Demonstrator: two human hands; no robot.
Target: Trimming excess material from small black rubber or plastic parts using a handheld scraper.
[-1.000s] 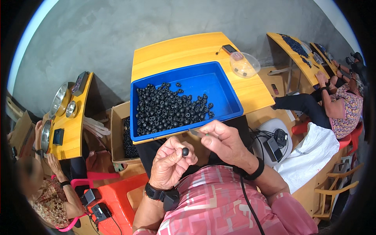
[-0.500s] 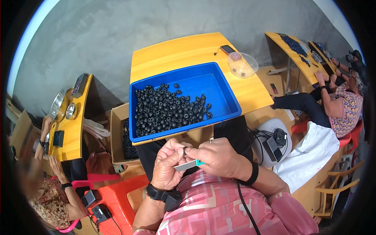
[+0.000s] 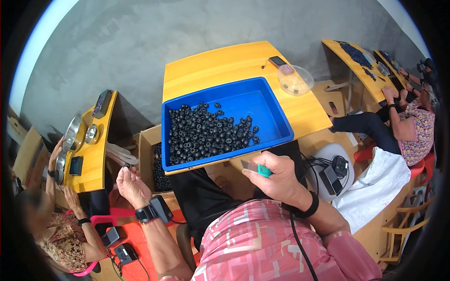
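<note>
Pretty clearly a small hand-work workshop: a blue tray point(image 3: 253, 98) heaped with small round black parts point(image 3: 204, 136) on a yellow counter point(image 3: 211, 65), cardboard box point(image 3: 146, 143) of dark bits beside it. One person point(image 3: 63, 234) sits at a side counter point(image 3: 97, 164) on the left, another point(image 3: 415, 122) by a right-hand counter point(image 3: 344, 65), all along a plain grey wall point(image 3: 136, 42). Lens warps the far right, but those look like more dark pieces point(image 3: 356, 55) piled up.

Grey wall point(image 3: 140, 47), seemingly wooden floor point(image 3: 368, 241).
</note>
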